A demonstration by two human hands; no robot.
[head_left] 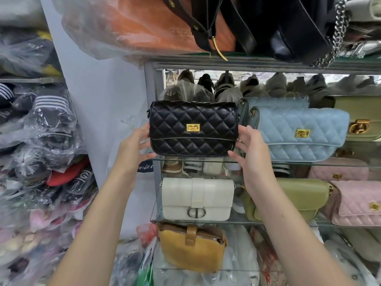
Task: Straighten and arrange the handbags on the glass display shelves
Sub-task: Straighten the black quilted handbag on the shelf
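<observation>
A black quilted handbag (193,129) with a gold clasp stands upright at the left end of the upper glass shelf (206,161). My left hand (135,145) presses its left side and my right hand (250,147) its right side, so both hold it. Close to its right stands a light blue quilted handbag (299,135), with a second blue one behind it. One shelf down sit a white handbag (198,199), an olive green handbag (292,199) and a pink quilted handbag (358,203). A mustard yellow bag (191,248) rests on the shelf beneath.
Black bags and a plastic-wrapped orange bag (148,27) fill the top shelf. An olive bag with a gold ring clasp (358,118) stands at the far right. Shoes in clear plastic (41,141) are stacked on racks at the left. The shelf's metal post (152,85) is beside the black bag.
</observation>
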